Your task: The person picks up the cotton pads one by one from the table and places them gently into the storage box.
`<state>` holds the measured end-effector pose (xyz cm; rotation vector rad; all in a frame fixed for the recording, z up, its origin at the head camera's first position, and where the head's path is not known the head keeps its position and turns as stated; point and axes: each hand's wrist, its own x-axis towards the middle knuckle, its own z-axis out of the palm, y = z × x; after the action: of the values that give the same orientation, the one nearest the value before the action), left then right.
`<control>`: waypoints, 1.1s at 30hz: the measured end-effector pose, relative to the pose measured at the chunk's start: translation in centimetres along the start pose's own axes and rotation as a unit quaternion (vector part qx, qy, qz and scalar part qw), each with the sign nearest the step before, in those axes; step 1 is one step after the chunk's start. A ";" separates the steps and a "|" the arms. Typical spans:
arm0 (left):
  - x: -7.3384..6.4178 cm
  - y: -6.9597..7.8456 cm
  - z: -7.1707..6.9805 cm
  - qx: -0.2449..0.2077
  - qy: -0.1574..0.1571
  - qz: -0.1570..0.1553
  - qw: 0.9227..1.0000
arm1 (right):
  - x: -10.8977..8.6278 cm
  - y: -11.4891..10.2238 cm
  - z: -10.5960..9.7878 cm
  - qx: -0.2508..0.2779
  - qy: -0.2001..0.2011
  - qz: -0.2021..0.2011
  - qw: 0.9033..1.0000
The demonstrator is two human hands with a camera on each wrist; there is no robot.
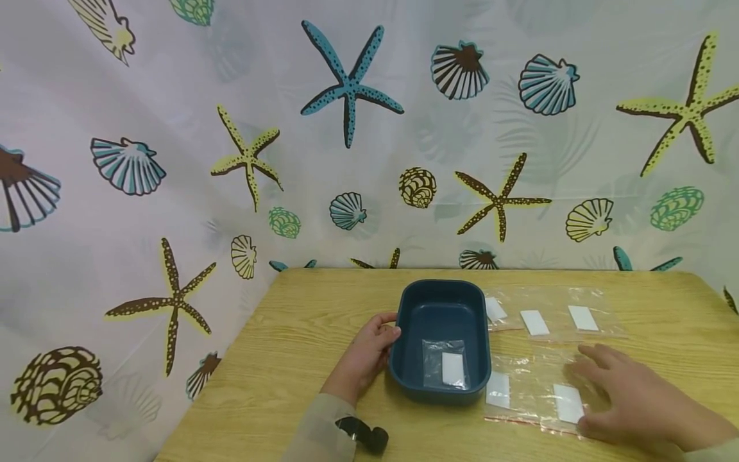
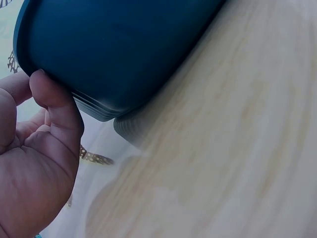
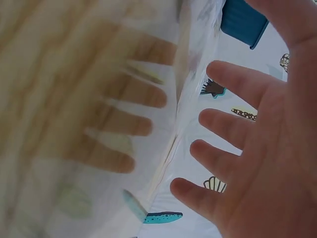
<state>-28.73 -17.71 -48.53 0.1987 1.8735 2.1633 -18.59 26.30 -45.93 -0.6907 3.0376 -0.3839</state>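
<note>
A dark blue rectangular tub (image 1: 441, 398) stands on the table, one small clear bag (image 1: 434, 359) with a white rectangle lying inside it. My left hand (image 1: 365, 353) grips the tub's left side, thumb at the rim, as the left wrist view also shows on the tub wall (image 2: 114, 54). To the tub's right, clear zip bags (image 1: 528, 369) with white rectangles lie in a front group and a back group. Over the right end of the front bags is my right hand (image 1: 635, 398), fingers spread (image 3: 233, 129), holding nothing; whether it touches a bag I cannot tell.
The wood-grain table (image 1: 277, 359) extends left of the tub and right of the bags. Behind and to the left hangs a white curtain (image 1: 381, 250) printed with starfish and shells. A black strap (image 1: 369, 436) is at my left wrist.
</note>
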 end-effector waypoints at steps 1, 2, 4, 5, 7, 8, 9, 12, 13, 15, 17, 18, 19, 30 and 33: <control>0.0 0.0 0.0 0.001 0.000 0.000 1.000 | 0.0 0.0 0.0 -0.001 -0.005 -0.003 1.000; 0.0 0.1 0.0 0.000 0.000 0.000 1.000 | -0.1 0.0 0.1 -0.003 -0.011 -0.005 1.000; 0.0 0.1 0.0 -0.001 -0.001 -0.001 1.000 | -0.1 0.0 0.3 -0.006 -0.019 -0.007 1.000; 0.0 0.1 0.0 -0.001 -0.002 -0.002 1.000 | -0.1 0.1 0.3 -0.009 -0.021 -0.009 1.000; -0.1 0.1 0.0 -0.001 -0.002 -0.004 1.000 | 0.0 0.1 0.4 -0.015 -0.024 -0.006 1.000; -0.1 0.2 0.0 -0.002 -0.002 -0.005 1.000 | 0.1 0.1 0.5 -0.018 -0.025 -0.002 1.000; -0.1 0.2 0.0 -0.002 -0.002 -0.006 1.000 | 0.1 0.1 0.5 -0.020 -0.027 0.001 0.999; -0.2 0.2 0.0 0.001 -0.001 -0.007 1.000 | 0.2 0.1 0.6 -0.026 -0.029 0.006 0.999; -0.2 0.2 0.0 0.001 0.000 -0.007 1.000 | 0.3 0.1 0.6 -0.027 -0.028 0.006 0.999; -0.2 0.3 0.0 0.003 0.001 -0.006 1.000 | 0.3 0.1 0.6 -0.028 -0.022 0.002 0.999; -0.2 0.3 0.0 0.004 0.003 -0.007 1.000 | 0.3 0.2 0.5 -0.027 -0.013 -0.006 1.000; -0.2 0.4 0.0 0.004 0.004 -0.008 1.000 | 0.3 0.2 0.5 -0.027 -0.010 -0.007 1.000; -0.2 0.4 0.0 0.004 0.006 -0.010 1.000 | 0.3 0.2 0.5 -0.027 -0.007 -0.009 1.000; -0.2 0.4 0.1 0.004 0.008 -0.011 1.000 | 0.2 0.3 0.6 -0.031 0.002 -0.020 0.999; -0.2 0.4 0.1 0.003 0.008 -0.012 1.000 | 0.2 0.1 0.6 -0.034 0.003 -0.016 0.999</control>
<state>-28.59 -17.76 -48.13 0.1607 1.8825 2.1498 -18.84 26.20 -46.49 -0.7424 3.0610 -0.2852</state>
